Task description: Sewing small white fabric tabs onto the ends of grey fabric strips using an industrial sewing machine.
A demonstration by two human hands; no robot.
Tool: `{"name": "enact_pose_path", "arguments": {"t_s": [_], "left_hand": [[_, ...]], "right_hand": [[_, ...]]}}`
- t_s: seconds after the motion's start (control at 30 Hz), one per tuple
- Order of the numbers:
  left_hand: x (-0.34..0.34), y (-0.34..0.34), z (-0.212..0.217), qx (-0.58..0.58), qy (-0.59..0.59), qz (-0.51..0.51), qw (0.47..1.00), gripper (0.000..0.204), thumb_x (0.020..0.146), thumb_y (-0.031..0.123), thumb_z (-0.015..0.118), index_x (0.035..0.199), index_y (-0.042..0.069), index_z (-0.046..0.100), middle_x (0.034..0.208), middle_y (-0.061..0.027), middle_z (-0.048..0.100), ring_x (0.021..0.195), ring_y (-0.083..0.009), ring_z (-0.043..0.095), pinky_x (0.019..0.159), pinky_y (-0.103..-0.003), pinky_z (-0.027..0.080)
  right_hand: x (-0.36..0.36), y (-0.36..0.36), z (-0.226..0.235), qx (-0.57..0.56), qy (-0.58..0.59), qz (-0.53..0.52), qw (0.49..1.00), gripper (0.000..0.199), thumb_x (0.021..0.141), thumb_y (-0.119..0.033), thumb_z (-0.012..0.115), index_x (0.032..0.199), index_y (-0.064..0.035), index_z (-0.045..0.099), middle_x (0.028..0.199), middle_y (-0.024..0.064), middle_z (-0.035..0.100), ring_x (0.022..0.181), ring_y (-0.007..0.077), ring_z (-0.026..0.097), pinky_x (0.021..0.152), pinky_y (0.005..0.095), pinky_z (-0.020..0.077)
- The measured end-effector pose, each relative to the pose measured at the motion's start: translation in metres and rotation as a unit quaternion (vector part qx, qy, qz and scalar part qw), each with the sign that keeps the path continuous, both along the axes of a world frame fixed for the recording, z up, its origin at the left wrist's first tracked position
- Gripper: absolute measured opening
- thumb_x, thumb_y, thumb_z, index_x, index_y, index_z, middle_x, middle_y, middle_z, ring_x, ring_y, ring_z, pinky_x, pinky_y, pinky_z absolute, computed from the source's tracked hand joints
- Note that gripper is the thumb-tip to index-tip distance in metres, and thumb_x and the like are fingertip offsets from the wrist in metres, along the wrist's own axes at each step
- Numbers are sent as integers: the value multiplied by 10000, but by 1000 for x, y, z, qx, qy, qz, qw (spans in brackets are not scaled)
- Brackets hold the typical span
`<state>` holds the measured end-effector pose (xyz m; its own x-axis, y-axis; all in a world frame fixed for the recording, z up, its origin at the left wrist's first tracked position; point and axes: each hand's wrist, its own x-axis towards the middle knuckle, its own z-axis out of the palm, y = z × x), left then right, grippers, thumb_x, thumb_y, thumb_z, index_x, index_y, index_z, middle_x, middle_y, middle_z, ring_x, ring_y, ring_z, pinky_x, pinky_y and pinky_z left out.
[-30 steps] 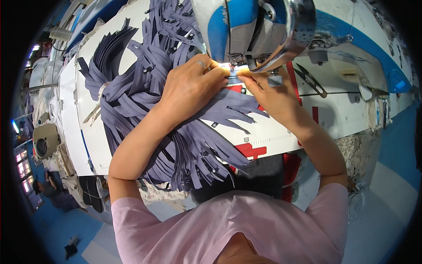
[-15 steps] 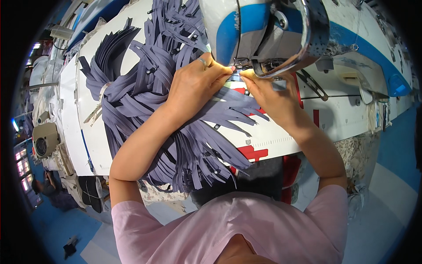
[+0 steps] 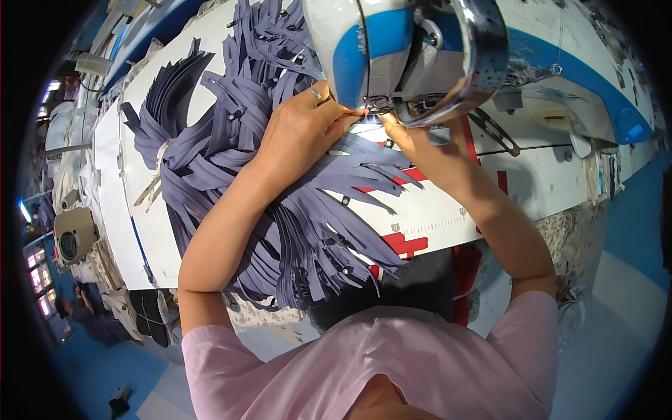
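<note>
At upper centre, left hand (image 3: pixel 301 129) and right hand (image 3: pixel 430 147) pinch narrowly, contents unclear; best guide evenly, clear of the machine (image 3: pixel 385 35).

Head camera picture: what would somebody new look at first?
Probably the big heap of grey-purple strips, sprawled over the white table left of centre. Next, the white-and-blue sewing machine at top middle, with the left hand and right hand close together below it.
</note>
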<state>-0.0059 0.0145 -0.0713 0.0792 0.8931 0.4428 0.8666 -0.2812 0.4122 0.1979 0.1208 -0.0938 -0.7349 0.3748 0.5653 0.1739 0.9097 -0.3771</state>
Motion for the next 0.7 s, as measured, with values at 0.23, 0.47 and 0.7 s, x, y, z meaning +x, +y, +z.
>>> {"name": "enact_pose_path", "arguments": {"t_s": [0.23,0.47,0.7], "left_hand": [[-2,1,4,1,-1,-10,1000,115,827,89,737,872,-8,694,874,-132,621,709,-313,634,614,-396,514],[-5,2,1,-10,0,-11,1000,154,825,94,735,929,-7,684,956,-151,634,748,-347,638,658,-420,525],[-4,1,2,-37,3,0,999,172,827,92,728,972,11,682,1002,-157,637,772,-352,645,673,-421,528]], "right_hand": [[1,5,0,-32,-16,12,999,125,791,-114,658,877,-26,633,935,167,638,939,369,583,780,462,482],[-1,10,-6,8,-53,7,999,142,809,-161,665,834,-23,644,876,174,649,882,368,593,762,461,474],[0,12,-6,17,-62,10,998,127,784,-149,661,794,-24,640,837,175,645,849,364,600,750,459,473]]}}
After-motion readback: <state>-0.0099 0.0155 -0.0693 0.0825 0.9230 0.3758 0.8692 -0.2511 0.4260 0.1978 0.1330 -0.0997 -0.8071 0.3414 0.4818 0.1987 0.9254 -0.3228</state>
